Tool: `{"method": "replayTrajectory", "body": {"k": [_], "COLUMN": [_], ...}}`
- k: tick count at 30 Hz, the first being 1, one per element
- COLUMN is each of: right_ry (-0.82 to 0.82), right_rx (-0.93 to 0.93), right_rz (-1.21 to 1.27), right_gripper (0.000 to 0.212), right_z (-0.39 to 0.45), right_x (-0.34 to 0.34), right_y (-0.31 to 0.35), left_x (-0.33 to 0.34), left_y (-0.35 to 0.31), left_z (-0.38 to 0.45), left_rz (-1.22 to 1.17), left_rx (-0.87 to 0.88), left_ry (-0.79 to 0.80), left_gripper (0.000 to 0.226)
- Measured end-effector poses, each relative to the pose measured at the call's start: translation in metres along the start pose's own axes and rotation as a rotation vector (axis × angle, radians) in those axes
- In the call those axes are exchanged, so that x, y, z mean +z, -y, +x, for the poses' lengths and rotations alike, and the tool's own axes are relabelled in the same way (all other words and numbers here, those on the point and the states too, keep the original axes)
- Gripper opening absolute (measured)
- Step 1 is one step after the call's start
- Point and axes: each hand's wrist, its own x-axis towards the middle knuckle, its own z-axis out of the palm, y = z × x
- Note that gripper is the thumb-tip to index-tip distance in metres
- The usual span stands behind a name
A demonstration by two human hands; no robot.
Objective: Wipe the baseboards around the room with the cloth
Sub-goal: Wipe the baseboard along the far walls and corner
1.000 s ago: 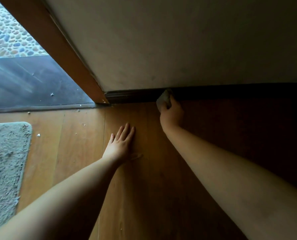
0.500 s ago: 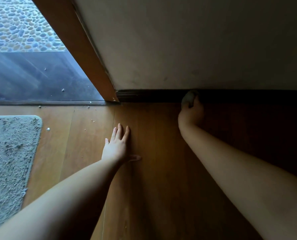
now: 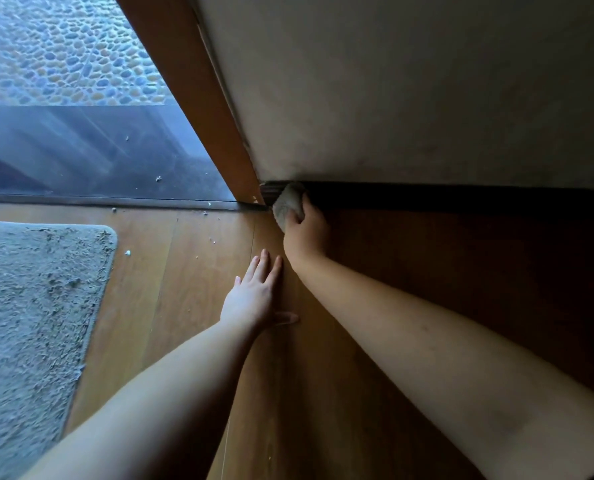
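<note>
Right hand [image 3: 306, 226]: grips bunched pale grey cloth [image 3: 288, 207] against dark wooden baseboard [image 3: 444, 195]; maintain firm pressure.
Left hand [image 3: 254, 296]: flat, released, braces on floor [image 3: 184, 289].

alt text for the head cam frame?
The right hand presses a cloth against the dark baseboard beside the door frame, while the left hand rests flat on the wooden floor near a rug.
</note>
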Motion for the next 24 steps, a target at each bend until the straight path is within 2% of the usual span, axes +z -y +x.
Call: {"method": "replayTrajectory", "body": {"k": [4,7,12,18,24], "right_ry": [-0.110,-0.176,-0.201,-0.115,0.092], "right_rx": [0.041,0.065,0.070,0.187,0.027], "right_rz": [0.002,-0.021,-0.074,-0.025,0.038], "right_gripper": [0.050,0.052,0.052,0.052,0.047], "right_z": [-0.002,0.006,0.011,0.008,0.002], "right_x": [-0.022,-0.046,-0.042,0.016,0.058], "right_y": [-0.023,-0.046,-0.047,0.003,0.034], "left_x": [0.001,0.007,0.008,0.006,0.004], "left_y": [0.012,0.014,0.012,0.011,0.012], "left_z": [-0.008,-0.013,-0.011,-0.014,-0.015], "left_rz": [0.024,0.012,0.003,-0.041,-0.094], "left_rx": [0.006,-0.089,-0.125,-0.135,-0.124], "left_ry": [-0.027,-0.048,-0.028,-0.044,-0.025], "left_gripper": [0.133,0.135,0.136,0.136,0.130]}}
